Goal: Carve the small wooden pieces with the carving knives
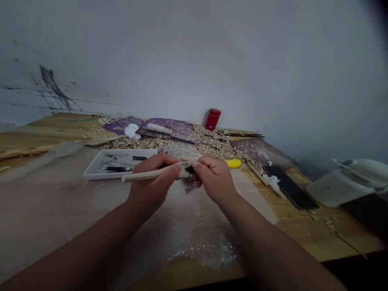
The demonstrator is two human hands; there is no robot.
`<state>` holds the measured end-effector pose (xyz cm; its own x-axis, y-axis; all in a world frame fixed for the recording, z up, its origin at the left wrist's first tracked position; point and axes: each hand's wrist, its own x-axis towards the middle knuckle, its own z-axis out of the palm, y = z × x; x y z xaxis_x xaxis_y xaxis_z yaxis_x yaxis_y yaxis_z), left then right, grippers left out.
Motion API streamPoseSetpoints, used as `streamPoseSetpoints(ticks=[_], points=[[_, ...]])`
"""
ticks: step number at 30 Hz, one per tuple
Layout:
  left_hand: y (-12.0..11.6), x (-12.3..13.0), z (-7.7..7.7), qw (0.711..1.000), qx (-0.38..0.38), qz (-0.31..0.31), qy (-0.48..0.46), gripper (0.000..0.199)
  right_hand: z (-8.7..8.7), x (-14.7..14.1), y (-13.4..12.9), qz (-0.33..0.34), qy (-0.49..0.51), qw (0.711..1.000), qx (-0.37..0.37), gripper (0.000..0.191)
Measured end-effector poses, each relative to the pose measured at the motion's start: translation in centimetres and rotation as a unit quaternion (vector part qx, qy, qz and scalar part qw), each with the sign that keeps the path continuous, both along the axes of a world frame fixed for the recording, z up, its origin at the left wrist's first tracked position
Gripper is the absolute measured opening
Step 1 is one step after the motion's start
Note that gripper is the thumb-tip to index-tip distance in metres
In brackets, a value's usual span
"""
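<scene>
Pale spoon point(145, 175) and black piece point(190, 169) occupy both hands point(216, 178).

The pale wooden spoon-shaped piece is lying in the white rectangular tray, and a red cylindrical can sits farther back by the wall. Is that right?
Not quite: the pale wooden spoon-shaped piece isn't in the white rectangular tray. The head view shows it held in the person's left hand. The red cylindrical can does sit farther back by the wall.
</scene>
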<state>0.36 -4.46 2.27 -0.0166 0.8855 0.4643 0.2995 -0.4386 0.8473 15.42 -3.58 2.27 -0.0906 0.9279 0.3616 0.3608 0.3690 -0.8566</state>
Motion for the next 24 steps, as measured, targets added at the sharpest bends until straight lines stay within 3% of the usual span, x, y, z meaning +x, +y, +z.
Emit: streamPoseSetpoints(ticks=[6,16,24], points=[[0.57,-0.27,-0.64,0.996,-0.032,-0.048,-0.066,0.008,-0.07,0.28,0.17,0.013,-0.026,1.000,-0.005,0.028],[0.67,-0.62,-0.29,0.994,-0.073,-0.078,-0.025,0.010,0.27,0.64,0.49,0.033,-0.101,0.994,0.004,0.028],[1.02,-0.61,-0.57,0.990,-0.083,-0.100,-0.049,0.008,0.58,0.74,0.45,0.050,-0.130,0.990,0.015,0.029]])
